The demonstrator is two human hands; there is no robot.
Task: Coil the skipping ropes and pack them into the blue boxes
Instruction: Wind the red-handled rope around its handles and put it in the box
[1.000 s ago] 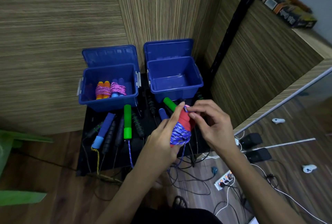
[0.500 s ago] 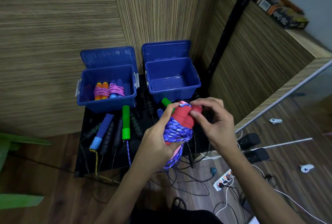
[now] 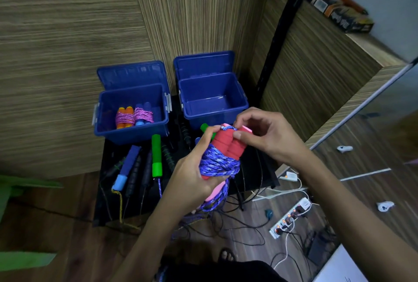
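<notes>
2 blue boxes (image 3: 133, 109) (image 3: 212, 100) open; left one has 2 coiled ropes (image 3: 133, 117). Left hand (image 3: 194, 175) grips red-handled rope (image 3: 226, 152), handles upright, tilted right; right hand (image 3: 264, 134) pinches handle tops.

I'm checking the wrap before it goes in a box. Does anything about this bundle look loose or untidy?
Yes. The blue rope is wound round the red handles that the left hand grips, but a tail of loops hangs loose below that hand, not yet coiled.
</notes>
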